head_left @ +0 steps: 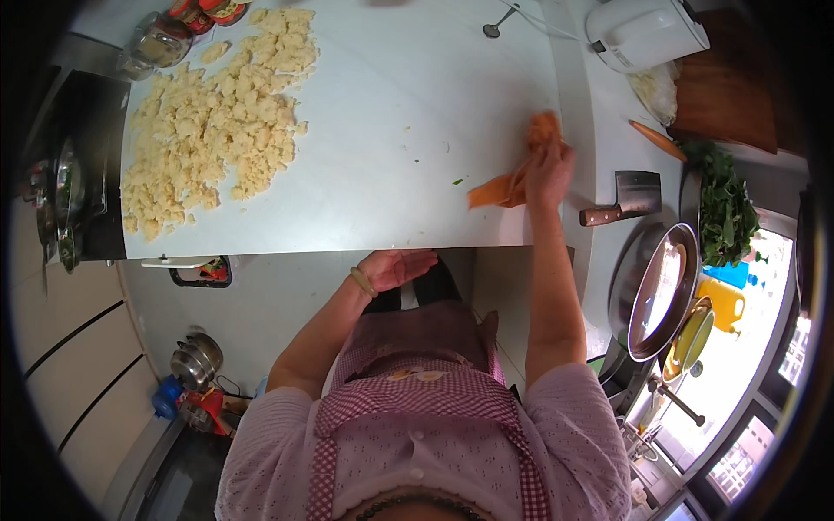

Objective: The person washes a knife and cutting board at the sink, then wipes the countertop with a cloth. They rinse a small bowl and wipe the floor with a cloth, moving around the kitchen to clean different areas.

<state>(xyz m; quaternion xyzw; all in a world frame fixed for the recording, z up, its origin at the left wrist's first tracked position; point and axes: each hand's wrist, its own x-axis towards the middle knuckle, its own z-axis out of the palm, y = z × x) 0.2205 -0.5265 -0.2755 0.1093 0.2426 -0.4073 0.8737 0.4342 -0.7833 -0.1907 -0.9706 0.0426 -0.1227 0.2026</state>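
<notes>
My right hand is closed around an orange cloth, pressing it on the right part of the white countertop. One end of the cloth trails toward the left. Just below the counter's front edge, my left hand is held palm up with its fingers stretched out and nothing in it. A small green scrap and a few dark specks lie to the left of the cloth. Pale yellow, crumbly lumps, perhaps dough or mash, are spread over the counter's left side.
A cleaver with a wooden handle lies right of my right hand, near leafy greens and a large pan. Behind stand a white electric appliance and a spoon. A glass jar is at the back left.
</notes>
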